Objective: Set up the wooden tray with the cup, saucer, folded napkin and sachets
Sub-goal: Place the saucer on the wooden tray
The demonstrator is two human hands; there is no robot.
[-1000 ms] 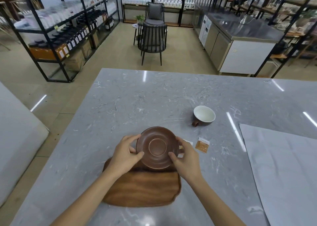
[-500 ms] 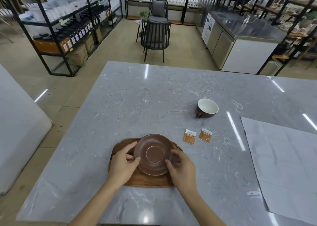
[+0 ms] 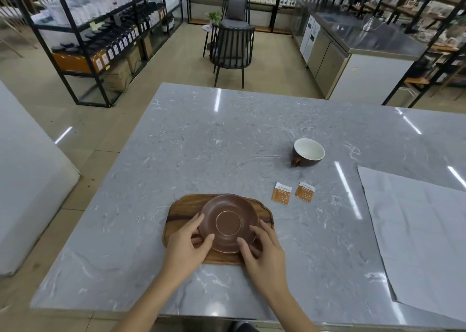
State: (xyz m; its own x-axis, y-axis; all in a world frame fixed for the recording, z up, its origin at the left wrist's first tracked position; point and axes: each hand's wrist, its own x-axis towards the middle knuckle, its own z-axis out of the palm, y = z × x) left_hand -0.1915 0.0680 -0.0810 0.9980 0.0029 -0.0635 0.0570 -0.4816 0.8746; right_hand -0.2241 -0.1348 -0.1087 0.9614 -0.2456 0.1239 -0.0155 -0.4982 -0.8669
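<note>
A brown saucer [image 3: 229,222] lies on the wooden tray [image 3: 184,207] near the table's front edge. My left hand [image 3: 187,243] grips the saucer's left rim and my right hand [image 3: 262,249] grips its right rim, thumbs on top. A dark brown cup [image 3: 308,152] with a white inside stands farther back to the right, handle towards the left. Two orange sachets [image 3: 282,194] [image 3: 304,191] lie side by side between the cup and the tray. A large unfolded white napkin [image 3: 418,231] is spread flat at the right.
The grey marble table [image 3: 214,142] has open surface behind and left of the tray. Beyond it stand a dark chair [image 3: 232,52], black shelving with bottles [image 3: 100,36] at the left and a steel counter [image 3: 353,54] at the right.
Both hands have lowered the saucer onto the tray and keep hold of its rim. The camera has pulled back, so both sachets now show.
</note>
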